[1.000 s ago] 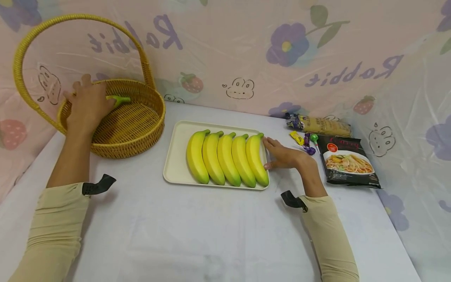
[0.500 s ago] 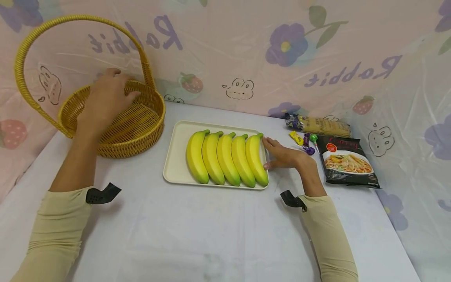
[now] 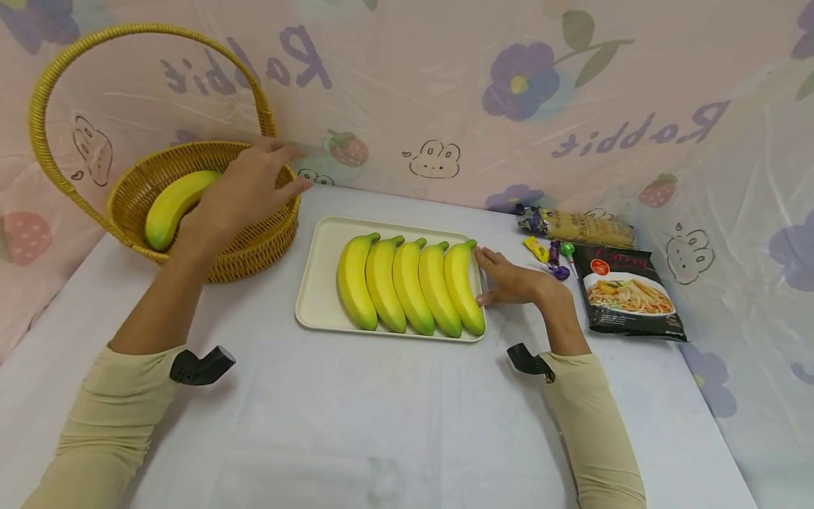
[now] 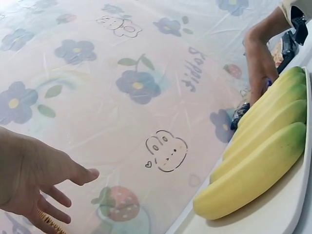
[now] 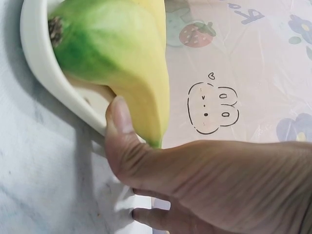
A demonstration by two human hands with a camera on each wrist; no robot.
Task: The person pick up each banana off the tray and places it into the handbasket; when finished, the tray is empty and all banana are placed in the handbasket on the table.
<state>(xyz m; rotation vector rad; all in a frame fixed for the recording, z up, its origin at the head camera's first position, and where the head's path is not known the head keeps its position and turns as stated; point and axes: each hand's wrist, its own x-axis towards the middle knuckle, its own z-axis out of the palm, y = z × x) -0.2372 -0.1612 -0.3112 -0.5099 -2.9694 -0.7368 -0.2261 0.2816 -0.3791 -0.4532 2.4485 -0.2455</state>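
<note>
My left hand (image 3: 244, 187) hovers over the right side of a wicker basket (image 3: 254, 260), fingers spread and holding nothing. One yellow banana (image 3: 174, 205) with a green tip lies in the basket's left part, its stem end partly hidden behind that hand. Several more bananas (image 3: 407, 286) lie side by side on a cream tray (image 3: 321, 311) at the middle of the table. My right hand (image 3: 511, 279) rests at the tray's right edge beside the last banana. In the right wrist view its thumb (image 5: 121, 126) lies against the tray rim, close to the banana.
At the right lie a black noodle packet (image 3: 629, 293), a long packet of dry noodles (image 3: 579, 226), and small candies (image 3: 553, 258) with a green lollipop (image 3: 567, 249). The basket's tall handle (image 3: 146, 30) arches over it. A printed curtain (image 3: 394, 85) hangs behind the table.
My left hand has let go of the banana in the basket and moved right across the basket, uncovering the banana. My right hand has stayed at the tray.
</note>
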